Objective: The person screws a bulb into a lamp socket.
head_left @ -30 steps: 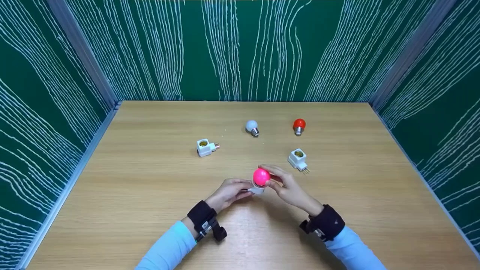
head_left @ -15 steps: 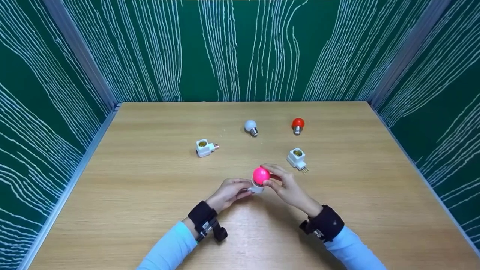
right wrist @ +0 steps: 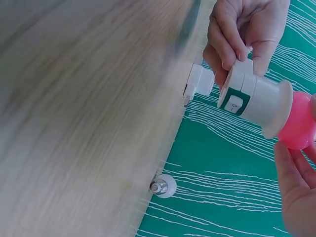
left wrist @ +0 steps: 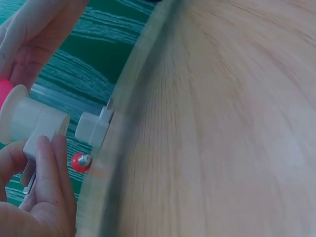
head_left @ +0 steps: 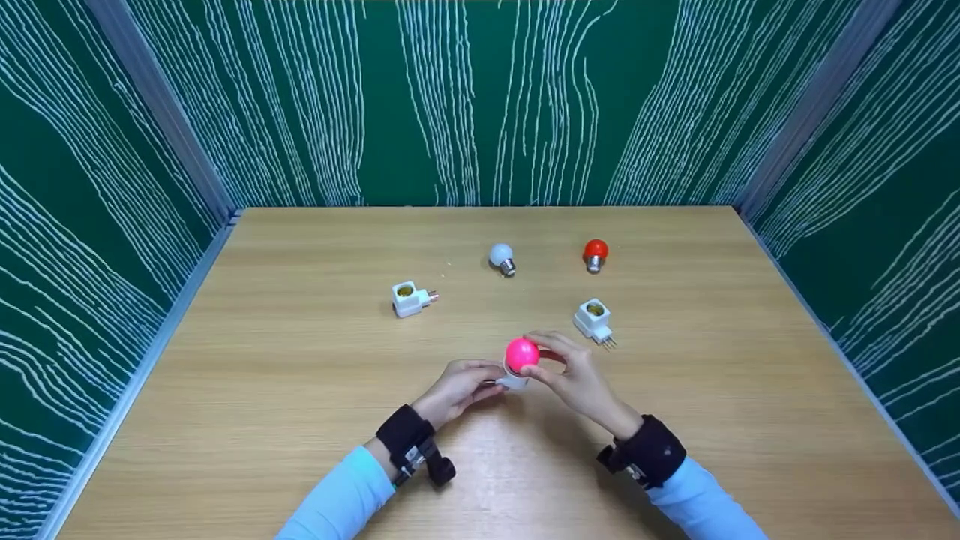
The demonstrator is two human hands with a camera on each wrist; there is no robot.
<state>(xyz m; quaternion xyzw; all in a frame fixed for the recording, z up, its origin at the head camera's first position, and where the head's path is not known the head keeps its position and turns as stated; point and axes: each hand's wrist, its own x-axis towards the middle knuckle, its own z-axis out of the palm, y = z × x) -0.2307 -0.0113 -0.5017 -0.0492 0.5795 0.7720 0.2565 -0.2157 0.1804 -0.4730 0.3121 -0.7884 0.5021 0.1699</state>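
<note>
My left hand (head_left: 463,386) grips a white lamp socket (right wrist: 261,98) by its plug end. A switch marked with I and O (right wrist: 234,104) shows on the socket's side in the right wrist view. In the socket's round mouth sits a pink light bulb (head_left: 522,354). Thumb and fingers of my right hand (head_left: 576,373) hold the bulb's globe from the right. The bulb's base is hidden inside the socket's flared rim. Both hands are close together over the near middle of the table.
Two square white sockets, a left one (head_left: 409,300) and a right one (head_left: 593,321), stand beyond my hands. Behind them lie a white bulb (head_left: 502,258) and a red bulb (head_left: 595,254). Green walls with white streaks (head_left: 480,105) enclose the wooden table (head_left: 300,360).
My right fingers have shifted slightly around the pink bulb, the thumb now lying across its lower front. The left hand and the socket have stayed in place.
</note>
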